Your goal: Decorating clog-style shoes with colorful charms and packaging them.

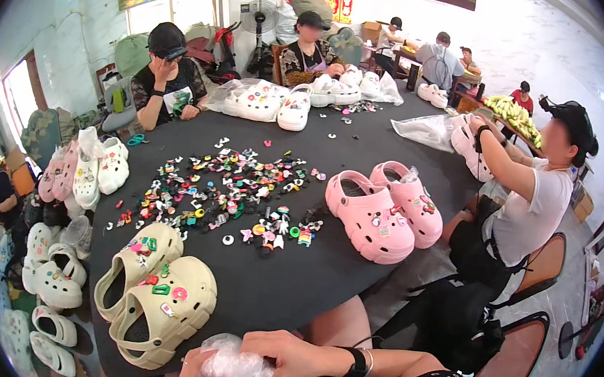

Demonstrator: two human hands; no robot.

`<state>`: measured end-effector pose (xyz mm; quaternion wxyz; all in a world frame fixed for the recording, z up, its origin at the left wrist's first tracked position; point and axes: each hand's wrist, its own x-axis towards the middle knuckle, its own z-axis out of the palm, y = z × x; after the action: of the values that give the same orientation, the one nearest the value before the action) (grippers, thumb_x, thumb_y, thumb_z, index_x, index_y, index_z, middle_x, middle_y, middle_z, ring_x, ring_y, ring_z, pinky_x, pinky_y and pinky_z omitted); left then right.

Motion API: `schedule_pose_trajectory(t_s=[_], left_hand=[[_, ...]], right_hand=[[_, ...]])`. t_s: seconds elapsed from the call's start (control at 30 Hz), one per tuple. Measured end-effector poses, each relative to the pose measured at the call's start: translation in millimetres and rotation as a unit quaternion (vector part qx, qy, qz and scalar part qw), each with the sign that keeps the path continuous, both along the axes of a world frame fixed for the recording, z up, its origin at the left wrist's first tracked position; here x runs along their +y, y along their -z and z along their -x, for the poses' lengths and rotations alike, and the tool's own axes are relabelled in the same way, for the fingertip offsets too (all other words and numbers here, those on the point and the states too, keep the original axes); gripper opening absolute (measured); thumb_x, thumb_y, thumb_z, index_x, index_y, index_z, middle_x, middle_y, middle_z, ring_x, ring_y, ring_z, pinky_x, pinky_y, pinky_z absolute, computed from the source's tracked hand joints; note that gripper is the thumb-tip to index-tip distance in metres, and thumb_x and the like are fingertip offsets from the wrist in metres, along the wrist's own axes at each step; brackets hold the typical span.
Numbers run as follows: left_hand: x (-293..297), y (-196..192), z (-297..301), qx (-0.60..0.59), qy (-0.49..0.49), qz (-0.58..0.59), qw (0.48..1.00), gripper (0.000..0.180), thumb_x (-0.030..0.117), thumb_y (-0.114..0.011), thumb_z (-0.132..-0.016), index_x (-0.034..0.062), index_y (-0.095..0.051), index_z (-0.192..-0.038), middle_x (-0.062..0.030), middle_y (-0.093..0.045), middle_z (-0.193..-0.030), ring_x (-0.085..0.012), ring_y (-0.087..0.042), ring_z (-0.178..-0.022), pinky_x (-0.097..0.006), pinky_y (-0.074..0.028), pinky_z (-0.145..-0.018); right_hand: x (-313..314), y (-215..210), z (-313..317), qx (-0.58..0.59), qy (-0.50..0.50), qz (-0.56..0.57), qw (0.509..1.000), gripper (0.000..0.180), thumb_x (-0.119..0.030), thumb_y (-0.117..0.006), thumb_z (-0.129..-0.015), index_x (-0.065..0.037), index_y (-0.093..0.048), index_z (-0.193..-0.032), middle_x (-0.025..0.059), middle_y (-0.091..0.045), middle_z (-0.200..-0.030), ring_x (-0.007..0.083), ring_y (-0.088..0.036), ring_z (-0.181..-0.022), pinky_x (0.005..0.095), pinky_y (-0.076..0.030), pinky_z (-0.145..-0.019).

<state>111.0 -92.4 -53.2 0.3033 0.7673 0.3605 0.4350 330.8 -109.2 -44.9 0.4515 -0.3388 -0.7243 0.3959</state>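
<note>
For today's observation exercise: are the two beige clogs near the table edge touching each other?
Touching. The head view shows the left beige clog pressed along the right beige clog, with no table visible between them.

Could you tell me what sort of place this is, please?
Probably a small workshop where clogs get decorated. Loose charms lie heaped on a black table beside beige clogs and pink clogs, and people sit round it with bagged white clogs.
</note>
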Motion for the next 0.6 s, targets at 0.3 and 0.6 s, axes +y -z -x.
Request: schedule_pose_trajectory(t_s=[0.3, 0.6], left_hand=[[-12.7, 34.8, -8.1, -0.276, 0.206, 0.413, 0.843, 0.056, 0.007, -0.058, -0.096, 0.0055, -0.033, -0.146, -0.0093, -0.050, -0.132, -0.0219, -0.050, -0.116, -0.040, -0.045, -0.094], [-7.7, 59.3, 4.4, -0.340, 0.324, 0.441, 0.765, 0.066, 0.029, -0.047, -0.104, 0.0026, -0.015, -0.155, -0.0124, -0.033, -0.153, -0.0298, -0.036, -0.141, -0.049, -0.033, -0.114]], right_hand=[[12.1, 21.3, 4.7, -0.079, 0.215, -0.266, 0.937, 0.029, 0.003, -0.073, -0.067, -0.004, -0.065, -0.094, 0.0090, -0.054, -0.105, 0.0195, -0.057, -0.068, 0.0302, -0.050, -0.058], [4.4, 8.2, 27.2, 0.062, 0.197, 0.079, 0.975, 0.015, -0.013, -0.064, -0.089, -0.003, -0.060, -0.100, 0.0051, -0.053, -0.068, 0.0149, -0.055, -0.058, 0.0283, -0.044, -0.050]])
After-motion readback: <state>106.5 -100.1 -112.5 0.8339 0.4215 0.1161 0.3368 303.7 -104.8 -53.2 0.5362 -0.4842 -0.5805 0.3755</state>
